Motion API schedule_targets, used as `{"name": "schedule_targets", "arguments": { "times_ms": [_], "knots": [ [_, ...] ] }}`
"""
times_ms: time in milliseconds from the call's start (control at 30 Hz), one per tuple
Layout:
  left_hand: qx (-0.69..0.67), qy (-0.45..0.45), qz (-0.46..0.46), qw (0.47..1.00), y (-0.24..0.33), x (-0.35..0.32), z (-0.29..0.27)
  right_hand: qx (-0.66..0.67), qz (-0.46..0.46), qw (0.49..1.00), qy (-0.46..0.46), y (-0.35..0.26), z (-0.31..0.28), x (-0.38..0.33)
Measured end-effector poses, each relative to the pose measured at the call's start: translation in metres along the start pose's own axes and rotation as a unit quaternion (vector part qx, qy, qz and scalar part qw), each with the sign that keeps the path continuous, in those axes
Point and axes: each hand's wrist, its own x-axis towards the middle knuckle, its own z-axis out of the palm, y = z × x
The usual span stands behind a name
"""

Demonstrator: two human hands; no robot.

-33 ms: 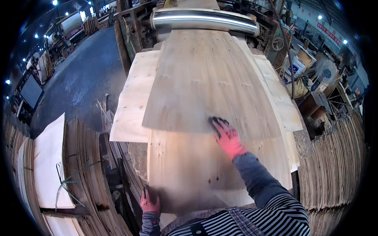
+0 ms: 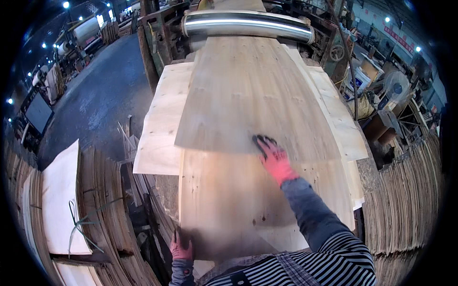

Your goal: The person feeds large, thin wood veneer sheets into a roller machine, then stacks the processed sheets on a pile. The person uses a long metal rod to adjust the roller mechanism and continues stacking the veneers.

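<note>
A brownish wood veneer sheet [image 2: 253, 95] lies with its far end under a shiny metal roller [image 2: 248, 25]. My right hand [image 2: 274, 159], in a pink glove with dark fingertips, rests on its near edge with the fingers stretched out. Beneath it and nearer to me is a paler veneer sheet [image 2: 219, 190], with small dark knots. At that sheet's near left edge my left hand [image 2: 182, 245], gloved alike, is closed on the edge; part of its fingers is hidden. The sheet beside this hand is dark and blurred.
Pale veneer sheets [image 2: 157, 124] jut out left under the top one, others [image 2: 341, 114] right. Bundled veneer stacks [image 2: 102, 205] stand on the left, another tall stack [image 2: 405, 205] on the right. Beyond that are a fan [image 2: 396, 86] and a white bucket [image 2: 358, 81].
The brownish top sheet has slid slightly away from me, toward the roller. My right hand has moved a little the same way with it. My left hand stays at the edge.
</note>
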Motion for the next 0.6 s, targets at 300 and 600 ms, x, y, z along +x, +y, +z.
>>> {"name": "schedule_targets", "arguments": {
  "times_ms": [300, 600],
  "knots": [
    [-0.153, -0.075, 0.073, 0.983, 0.041, 0.011, -0.069, -0.111, -0.022, 0.993, 0.017, 0.0, 0.021, 0.041],
    [-0.43, -0.349, 0.009, 0.832, 0.073, 0.0, -0.09, 0.036, -0.136, 0.966, -0.219, -0.075, -0.057, -0.241]
  ]
}}
